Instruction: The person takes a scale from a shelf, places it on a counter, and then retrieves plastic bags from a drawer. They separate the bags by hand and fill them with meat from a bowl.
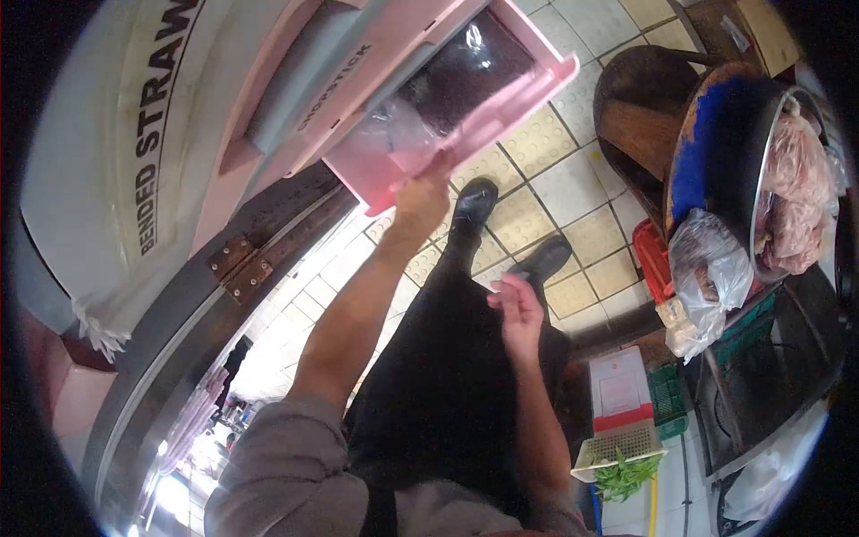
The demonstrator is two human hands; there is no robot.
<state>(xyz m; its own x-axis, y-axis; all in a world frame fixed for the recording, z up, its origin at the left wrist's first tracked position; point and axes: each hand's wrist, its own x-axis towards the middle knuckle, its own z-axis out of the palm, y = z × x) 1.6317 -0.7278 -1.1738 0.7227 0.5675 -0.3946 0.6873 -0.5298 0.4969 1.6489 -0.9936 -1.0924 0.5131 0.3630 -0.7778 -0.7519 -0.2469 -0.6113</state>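
Observation:
A pink plastic drawer (371, 166) is pulled out from a cabinet labelled CHOPSTICK (333, 85). Inside it lie clear plastic bags, one with dark contents (465, 76). My left hand (425, 199) grips the front edge of the drawer, its fingers curled over the rim. Over my lap, away from the drawer, my right hand (519, 313) hovers with nothing in it and its fingers loosely apart.
BENDED STRAW drawers (98, 161) rise at the left. On the right are a wooden stool (640, 125), a large metal bowl (761, 179) of bagged meat (794, 206), a clear bag (711, 268) and a basket (617, 443) with green leaves. Tiled floor (573, 183) lies below.

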